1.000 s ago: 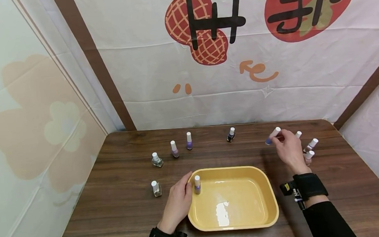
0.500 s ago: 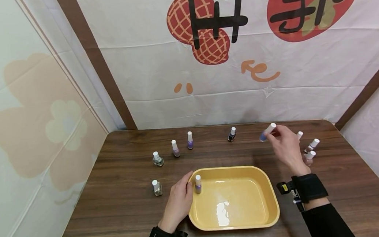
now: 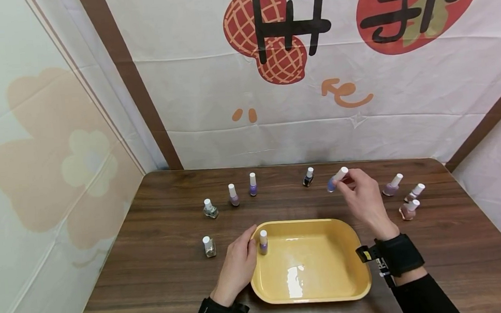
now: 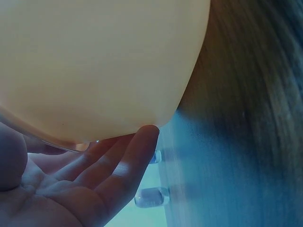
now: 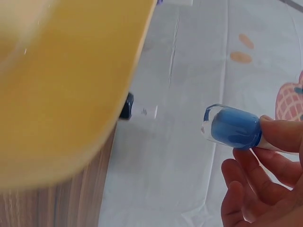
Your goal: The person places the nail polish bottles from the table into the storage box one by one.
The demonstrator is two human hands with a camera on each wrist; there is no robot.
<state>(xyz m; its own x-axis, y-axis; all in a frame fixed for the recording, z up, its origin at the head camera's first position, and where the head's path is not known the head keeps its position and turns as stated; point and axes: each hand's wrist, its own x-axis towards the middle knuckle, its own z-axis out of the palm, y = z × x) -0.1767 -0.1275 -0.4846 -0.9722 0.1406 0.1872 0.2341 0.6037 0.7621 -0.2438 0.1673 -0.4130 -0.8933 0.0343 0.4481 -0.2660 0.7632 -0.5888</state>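
My right hand (image 3: pixel 364 199) pinches a nail polish bottle (image 3: pixel 337 179) by its white cap, above the back of the table. In the right wrist view the blue bottle (image 5: pixel 234 127) is tilted on its side, its glass end pointing away from the fingers. My left hand (image 3: pixel 235 266) grips the left rim of a yellow tray (image 3: pixel 310 268). The left wrist view has the fingers (image 4: pixel 128 165) against the tray's outer wall (image 4: pixel 104 71). Inside the tray, near that hand, a purple nail polish bottle (image 3: pixel 263 243) stands upright.
Several white-capped bottles stand around the tray on the wooden table (image 3: pixel 154 279). On the left are a clear bottle (image 3: pixel 210 246) and a glittery one (image 3: pixel 210 209); a black one (image 3: pixel 308 177) is at the back, and a mauve one (image 3: pixel 393 185) at right.
My right hand has carried the blue nail polish bottle leftward, away from the bottles on the right, toward the black one. The left hand stays on the tray.
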